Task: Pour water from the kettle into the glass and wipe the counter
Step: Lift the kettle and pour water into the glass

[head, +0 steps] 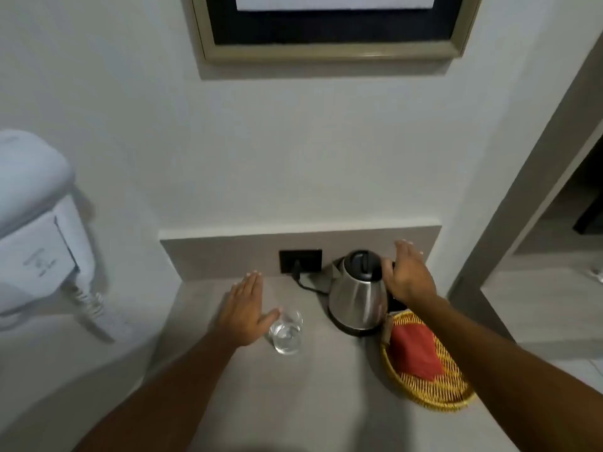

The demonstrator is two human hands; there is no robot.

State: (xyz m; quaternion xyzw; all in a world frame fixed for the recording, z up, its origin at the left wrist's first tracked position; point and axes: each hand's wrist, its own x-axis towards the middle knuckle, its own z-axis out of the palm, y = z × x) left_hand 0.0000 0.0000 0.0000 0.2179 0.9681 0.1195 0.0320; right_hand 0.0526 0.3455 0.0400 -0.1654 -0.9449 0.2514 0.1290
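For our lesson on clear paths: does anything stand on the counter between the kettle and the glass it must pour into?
Nothing visible does. The kettle sits on its base, and bare counter separates it from the glass to its left. The black cord runs behind, toward the wall socket. The basket lies on the other side.

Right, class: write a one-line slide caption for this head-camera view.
Right hand reaches the steel kettle while the open left hand flanks a glass on the counter.
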